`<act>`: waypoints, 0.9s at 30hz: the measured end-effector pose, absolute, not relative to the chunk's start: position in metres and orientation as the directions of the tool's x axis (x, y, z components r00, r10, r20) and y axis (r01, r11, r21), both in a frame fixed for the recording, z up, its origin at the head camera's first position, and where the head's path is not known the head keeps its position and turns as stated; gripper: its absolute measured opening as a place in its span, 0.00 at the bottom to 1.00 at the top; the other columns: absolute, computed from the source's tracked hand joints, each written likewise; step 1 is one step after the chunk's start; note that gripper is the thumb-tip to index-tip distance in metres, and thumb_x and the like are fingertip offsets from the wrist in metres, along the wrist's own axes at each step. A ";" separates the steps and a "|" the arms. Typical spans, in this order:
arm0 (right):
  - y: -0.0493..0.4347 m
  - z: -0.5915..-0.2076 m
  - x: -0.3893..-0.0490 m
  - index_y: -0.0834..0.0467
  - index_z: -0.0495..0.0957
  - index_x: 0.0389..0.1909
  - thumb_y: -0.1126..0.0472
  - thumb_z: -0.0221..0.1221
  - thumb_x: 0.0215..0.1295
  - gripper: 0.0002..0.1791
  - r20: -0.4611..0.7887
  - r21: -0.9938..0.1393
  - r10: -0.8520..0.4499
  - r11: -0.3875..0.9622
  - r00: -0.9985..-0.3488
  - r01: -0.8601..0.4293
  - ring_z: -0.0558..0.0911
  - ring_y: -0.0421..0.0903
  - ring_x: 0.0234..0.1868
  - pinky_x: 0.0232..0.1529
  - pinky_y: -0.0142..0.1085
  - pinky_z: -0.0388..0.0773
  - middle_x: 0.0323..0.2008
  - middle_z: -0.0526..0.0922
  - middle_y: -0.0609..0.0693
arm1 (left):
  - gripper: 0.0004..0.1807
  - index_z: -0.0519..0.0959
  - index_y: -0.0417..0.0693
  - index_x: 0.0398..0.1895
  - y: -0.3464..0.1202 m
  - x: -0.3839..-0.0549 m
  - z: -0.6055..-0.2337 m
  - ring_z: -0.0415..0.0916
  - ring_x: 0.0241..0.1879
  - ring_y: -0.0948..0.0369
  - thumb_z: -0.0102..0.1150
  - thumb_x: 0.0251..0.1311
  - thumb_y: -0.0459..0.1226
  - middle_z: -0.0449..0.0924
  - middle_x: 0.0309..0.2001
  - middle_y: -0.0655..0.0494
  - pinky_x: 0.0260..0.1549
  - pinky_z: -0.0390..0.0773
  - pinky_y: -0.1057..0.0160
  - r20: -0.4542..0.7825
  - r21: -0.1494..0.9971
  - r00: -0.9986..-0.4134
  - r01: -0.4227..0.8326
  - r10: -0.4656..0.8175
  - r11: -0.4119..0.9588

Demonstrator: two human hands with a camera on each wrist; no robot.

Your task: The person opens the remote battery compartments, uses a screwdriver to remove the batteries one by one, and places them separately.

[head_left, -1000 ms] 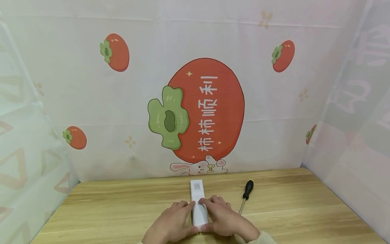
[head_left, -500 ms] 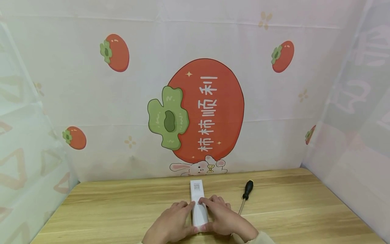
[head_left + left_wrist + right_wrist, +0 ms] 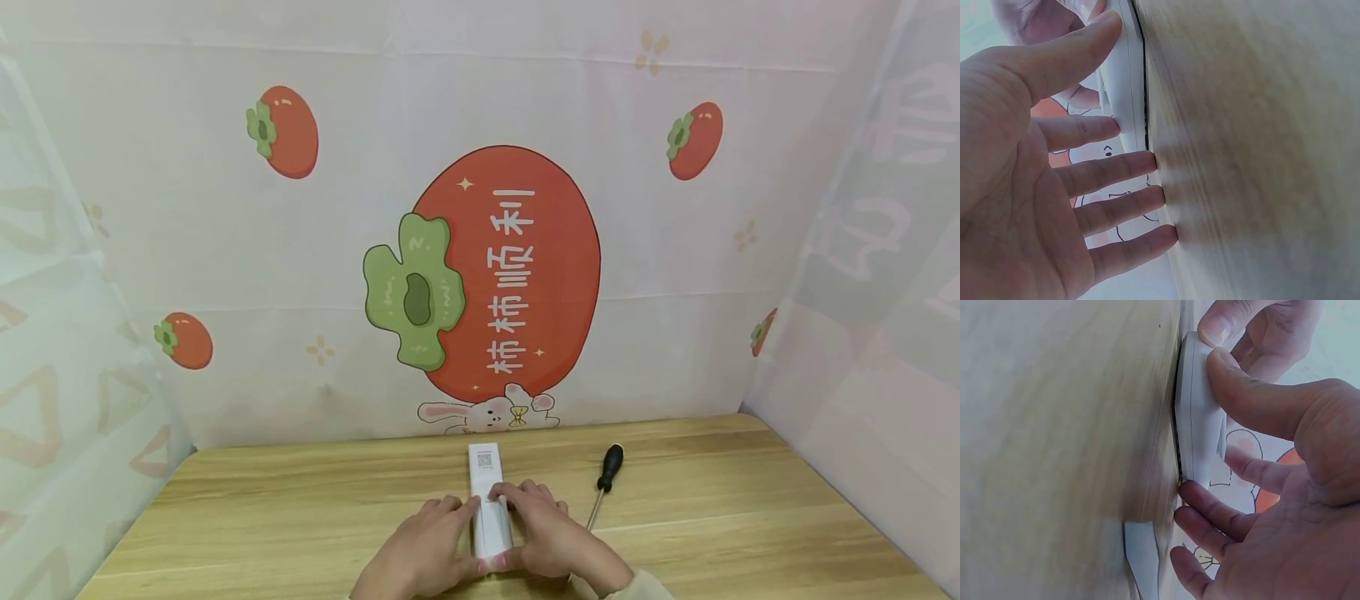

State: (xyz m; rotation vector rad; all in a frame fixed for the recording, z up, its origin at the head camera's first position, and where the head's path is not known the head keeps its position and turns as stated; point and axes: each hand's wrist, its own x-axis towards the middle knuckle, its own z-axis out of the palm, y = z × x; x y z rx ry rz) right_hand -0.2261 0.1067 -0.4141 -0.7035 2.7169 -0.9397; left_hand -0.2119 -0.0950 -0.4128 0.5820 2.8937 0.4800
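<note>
White cloth backdrop behind, creased, printed with red fruits; large central fruit carries white characters, printed rabbit just under it. Pale patterned side panels left and right. Light wood-grain bench in front.

White device, long and narrow, lies flat on the bench near the middle, long axis running away from the person. Printed code on its far end. Thin white piece stands a little off the device's top face in the right wrist view; can't tell if it is a loose cover.

Left hand at the device's left: spread wide, fingers straight. Thumb presses the near end, index tip touches the left side. The other three fingertips reach down toward the bench in the left wrist view.

Right hand at the device's right: holds it between thumb and index, thumb on the near end, index bent onto the top at a seam. Remaining fingers loosely bent. The two thumbs sit next to each other at the near end. Light sleeve on the right arm.

Screwdriver on the bench, right of the device: black handle away from the person, metal shaft running diagonally, partly hidden behind the right hand. Flat blade shows in the right wrist view.
</note>
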 end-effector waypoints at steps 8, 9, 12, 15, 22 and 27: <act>0.109 -0.414 -0.224 0.46 0.74 0.60 0.49 0.80 0.45 0.39 0.015 -0.611 -0.471 0.694 -0.882 -0.380 0.74 0.51 0.53 0.47 0.51 0.64 0.49 0.80 0.46 | 0.43 0.75 0.46 0.68 -0.095 -0.212 -0.414 0.74 0.57 0.46 0.72 0.53 0.59 0.76 0.61 0.45 0.57 0.76 0.40 -0.098 0.342 -0.916 0.337 0.390 0.877; 0.110 -0.414 -0.224 0.46 0.74 0.59 0.49 0.80 0.45 0.39 0.020 -0.612 -0.469 0.692 -0.883 -0.382 0.74 0.51 0.53 0.46 0.51 0.63 0.49 0.81 0.46 | 0.43 0.75 0.46 0.68 -0.095 -0.212 -0.414 0.74 0.57 0.46 0.72 0.53 0.59 0.76 0.61 0.45 0.57 0.76 0.40 -0.100 0.343 -0.916 0.336 0.389 0.877; 0.111 -0.412 -0.223 0.46 0.75 0.59 0.50 0.80 0.47 0.37 0.039 -0.614 -0.462 0.689 -0.886 -0.385 0.76 0.50 0.51 0.44 0.49 0.62 0.47 0.81 0.46 | 0.43 0.75 0.47 0.68 -0.095 -0.213 -0.414 0.74 0.58 0.46 0.72 0.53 0.59 0.76 0.61 0.45 0.58 0.76 0.40 -0.102 0.344 -0.916 0.334 0.388 0.878; 0.110 -0.409 -0.222 0.47 0.76 0.58 0.51 0.77 0.52 0.33 0.069 -0.608 -0.456 0.686 -0.887 -0.400 0.78 0.49 0.49 0.44 0.47 0.61 0.44 0.80 0.45 | 0.42 0.75 0.47 0.68 -0.096 -0.212 -0.414 0.74 0.57 0.46 0.73 0.53 0.58 0.77 0.60 0.45 0.57 0.77 0.40 -0.086 0.339 -0.913 0.349 0.398 0.874; 0.107 -0.404 -0.219 0.49 0.78 0.52 0.59 0.72 0.61 0.19 0.187 -0.561 -0.468 0.671 -0.863 -0.485 0.80 0.41 0.42 0.43 0.46 0.61 0.35 0.80 0.38 | 0.41 0.76 0.46 0.67 -0.096 -0.210 -0.413 0.74 0.57 0.46 0.73 0.52 0.57 0.77 0.60 0.45 0.55 0.78 0.41 -0.071 0.347 -0.910 0.361 0.408 0.866; 0.106 -0.403 -0.218 0.50 0.79 0.47 0.65 0.69 0.62 0.15 0.256 -0.544 -0.454 0.662 -0.854 -0.515 0.79 0.35 0.37 0.45 0.48 0.63 0.28 0.78 0.33 | 0.41 0.77 0.46 0.66 -0.096 -0.211 -0.413 0.75 0.56 0.47 0.74 0.52 0.57 0.77 0.58 0.46 0.55 0.78 0.42 -0.078 0.352 -0.912 0.352 0.402 0.867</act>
